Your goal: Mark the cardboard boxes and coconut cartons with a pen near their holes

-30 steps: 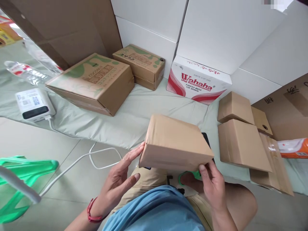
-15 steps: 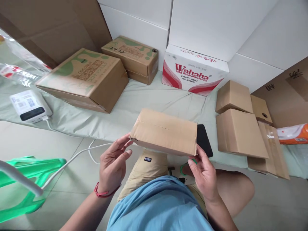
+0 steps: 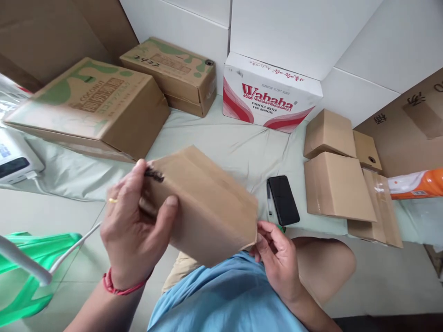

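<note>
I hold a plain brown cardboard box tilted over my lap. My left hand grips its left end, thumb on the near face and fingers over the top corner. My right hand pinches the box's lower right corner. A black phone lies on the pale green sheet just right of the box, with a dark pen beside it. A bit of green object peeks out by my right fingers.
Two coconut-print cartons and a white Wahaha carton stand at the back. Small brown boxes are stacked at right by an orange pack. A white power bank and a green stool sit at left.
The box has been turned and tipped toward my left. My left hand rose and closed over its left end; my right hand slid to the lower corner. The phone is now uncovered.
</note>
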Demonstrator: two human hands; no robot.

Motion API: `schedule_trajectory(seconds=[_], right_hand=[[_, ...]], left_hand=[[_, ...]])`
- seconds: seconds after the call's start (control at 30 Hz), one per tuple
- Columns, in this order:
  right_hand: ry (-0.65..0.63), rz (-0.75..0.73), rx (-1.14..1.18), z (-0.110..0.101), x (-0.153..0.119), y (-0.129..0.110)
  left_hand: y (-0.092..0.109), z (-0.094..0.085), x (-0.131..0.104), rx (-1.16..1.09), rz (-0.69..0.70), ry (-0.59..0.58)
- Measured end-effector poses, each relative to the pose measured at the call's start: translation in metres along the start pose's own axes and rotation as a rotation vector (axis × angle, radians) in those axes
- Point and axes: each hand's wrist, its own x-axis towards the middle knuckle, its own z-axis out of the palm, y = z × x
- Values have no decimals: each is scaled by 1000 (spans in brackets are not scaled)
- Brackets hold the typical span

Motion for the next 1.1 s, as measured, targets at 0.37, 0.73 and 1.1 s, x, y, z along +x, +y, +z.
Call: schedule_trajectory(seconds=[0.37,0.73,1.1], right_hand=[[518,-267,-686,-55,18,57],[459,-120,-1190,-95,44,105],[565,-282,-1171,-112,56,91]], left_hand=[[10,96,59,356,354,-712],[1,55,42,334,355,-534],[11,63,-47,366,304,-529]])
